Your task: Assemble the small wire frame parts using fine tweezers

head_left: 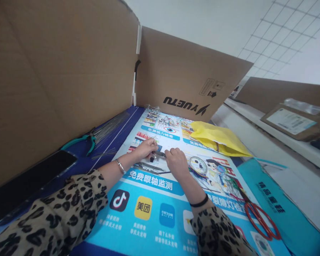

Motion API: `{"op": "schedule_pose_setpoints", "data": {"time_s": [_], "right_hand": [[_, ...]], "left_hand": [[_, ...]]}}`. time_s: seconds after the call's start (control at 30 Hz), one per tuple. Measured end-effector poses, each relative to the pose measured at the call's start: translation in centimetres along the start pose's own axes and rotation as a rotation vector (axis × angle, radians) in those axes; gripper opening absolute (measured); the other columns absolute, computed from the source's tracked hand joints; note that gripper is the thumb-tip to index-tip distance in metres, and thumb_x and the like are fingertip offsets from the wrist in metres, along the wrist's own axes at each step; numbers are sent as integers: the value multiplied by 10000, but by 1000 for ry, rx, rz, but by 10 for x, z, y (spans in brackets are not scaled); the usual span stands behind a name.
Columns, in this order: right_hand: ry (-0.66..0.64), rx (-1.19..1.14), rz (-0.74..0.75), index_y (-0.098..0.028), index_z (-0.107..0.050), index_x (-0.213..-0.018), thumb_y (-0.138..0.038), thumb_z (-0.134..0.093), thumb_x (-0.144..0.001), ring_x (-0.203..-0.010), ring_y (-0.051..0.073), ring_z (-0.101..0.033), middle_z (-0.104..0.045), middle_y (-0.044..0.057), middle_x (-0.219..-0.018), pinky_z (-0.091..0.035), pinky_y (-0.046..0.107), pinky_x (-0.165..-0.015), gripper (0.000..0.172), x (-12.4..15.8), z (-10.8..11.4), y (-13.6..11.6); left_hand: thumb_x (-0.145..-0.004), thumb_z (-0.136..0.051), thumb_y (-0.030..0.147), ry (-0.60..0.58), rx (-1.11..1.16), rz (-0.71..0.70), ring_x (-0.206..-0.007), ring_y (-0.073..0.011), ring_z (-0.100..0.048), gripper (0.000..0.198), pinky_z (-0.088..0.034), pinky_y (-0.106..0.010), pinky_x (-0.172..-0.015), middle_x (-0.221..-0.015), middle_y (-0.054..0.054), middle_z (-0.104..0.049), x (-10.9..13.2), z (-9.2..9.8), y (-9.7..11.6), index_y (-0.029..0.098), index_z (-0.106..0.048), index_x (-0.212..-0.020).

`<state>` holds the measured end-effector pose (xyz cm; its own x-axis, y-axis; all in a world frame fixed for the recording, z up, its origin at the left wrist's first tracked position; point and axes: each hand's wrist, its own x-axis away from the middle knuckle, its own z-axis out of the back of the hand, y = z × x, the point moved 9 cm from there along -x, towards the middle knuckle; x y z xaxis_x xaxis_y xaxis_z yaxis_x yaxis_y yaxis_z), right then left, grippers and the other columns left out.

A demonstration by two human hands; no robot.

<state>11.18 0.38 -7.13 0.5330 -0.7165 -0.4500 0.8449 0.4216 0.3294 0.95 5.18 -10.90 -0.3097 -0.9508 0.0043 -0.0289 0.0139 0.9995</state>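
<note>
Both hands meet above the middle of a printed blue and white mat [146,234]. My left hand [146,148] is pinched on something thin that I cannot make out. Closed around a small dark metal tool [160,154], my right hand [176,161] is just to its right, and the tool's tip points at the left fingertips. Thin dark strips lie on the mat below the hands. To the right of my right hand is a coil of coloured wire [198,165].
Red-handled scissors [261,220] lie at the right, near a teal packet [280,199] and a yellow bag [220,137]. Teal-handled pliers [89,142], thin wires [109,128] and a black phone [34,181] are at the left. Cardboard walls [186,71] stand behind.
</note>
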Motion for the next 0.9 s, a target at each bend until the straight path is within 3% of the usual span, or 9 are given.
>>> {"op": "schedule_pose_setpoints", "data": {"time_s": [0.2, 0.9], "right_hand": [[-9, -24, -46, -197, -576, -859, -214, -503, -805, -802, 198, -382, -513, 59, -784, -233, 307, -668, 93, -1, 0, 8], [3, -83, -14, -194, -588, -868, -257, -522, -795, -829, 204, -381, -510, 62, -805, -244, 314, -706, 118, -1, 4, 5]], "left_hand": [[-739, -529, 220, 25, 62, 27, -256, -36, -355, 118, -172, -147, -292, -488, 39, -555, 0, 3, -2, 182, -417, -732], [-737, -513, 288, 60, 49, 0, -312, -28, -328, 147, -235, -160, -290, -545, 35, -542, -2, 6, 0, 162, -481, -668]]}}
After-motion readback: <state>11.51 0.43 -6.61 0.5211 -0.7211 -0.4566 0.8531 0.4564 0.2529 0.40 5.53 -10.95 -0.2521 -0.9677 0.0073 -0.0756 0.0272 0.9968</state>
